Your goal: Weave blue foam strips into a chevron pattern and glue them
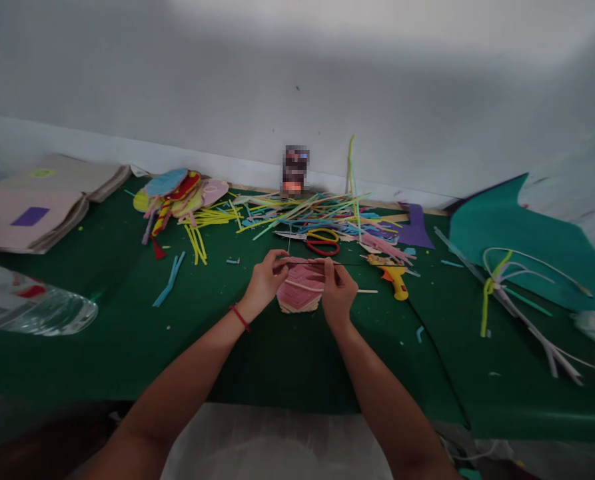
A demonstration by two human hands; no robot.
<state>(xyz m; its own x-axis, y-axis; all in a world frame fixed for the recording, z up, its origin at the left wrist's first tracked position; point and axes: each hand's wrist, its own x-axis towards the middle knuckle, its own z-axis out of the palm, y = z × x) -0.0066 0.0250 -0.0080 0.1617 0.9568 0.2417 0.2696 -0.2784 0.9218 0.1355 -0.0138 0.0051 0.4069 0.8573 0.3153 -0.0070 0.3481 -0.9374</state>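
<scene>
A pink woven piece [300, 293] with cream strips along its lower edge lies between my hands on the green table [257, 367]. My left hand [268, 279] pinches its upper left edge. At its upper right edge my right hand [338, 290] is closed on it, thumb on top. A thin cream stick [367, 291] sticks out to the right from under my right hand. Just beyond the piece lie scissors [322, 241] with red and yellow handles. To the right rests a yellow glue gun [394, 277] with a dark cord.
Loose coloured strips [302, 217] are heaped by the wall, near an upright phone [295, 170]. Colourful round pieces [177, 193], a plastic bottle [32, 300] and cardboard [27, 217] are at the left. Teal sheet material [522, 247] and tied strips [527, 320] lie right.
</scene>
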